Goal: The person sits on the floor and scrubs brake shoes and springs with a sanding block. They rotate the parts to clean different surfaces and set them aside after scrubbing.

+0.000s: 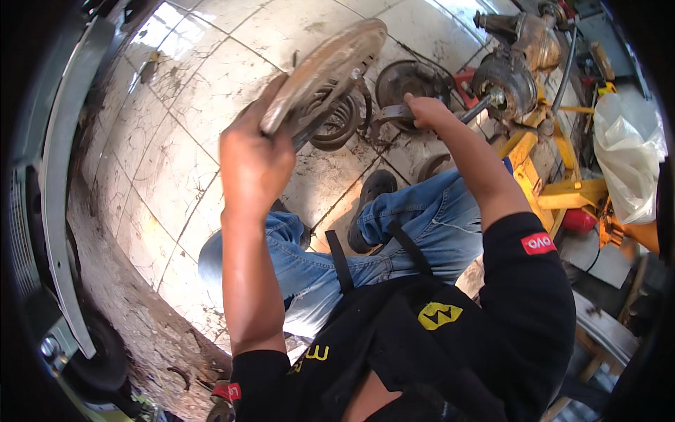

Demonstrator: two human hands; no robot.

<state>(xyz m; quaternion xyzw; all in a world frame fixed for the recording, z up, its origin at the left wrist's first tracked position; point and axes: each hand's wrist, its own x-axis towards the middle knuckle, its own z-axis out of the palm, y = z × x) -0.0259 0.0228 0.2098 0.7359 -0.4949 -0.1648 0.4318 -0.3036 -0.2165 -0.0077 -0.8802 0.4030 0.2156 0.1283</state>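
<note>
My left hand is closed on the near edge of a large round metal disc, worn and dirty, tilted up above the tiled floor. Its underside is mostly turned away. My right hand is closed on a curved metal brake shoe, held by its end to the right of the disc. Beneath and beside the disc shows a rusty coil spring. Just beyond my right hand lies a dark round backing plate. Another curved metal piece is on the floor by my knee.
A greasy axle housing with a dark drum stands at the far right, above a yellow metal stand. A clear plastic bag hangs beside it. Along the left runs a long grey metal strip. My shoes stand on the tiles.
</note>
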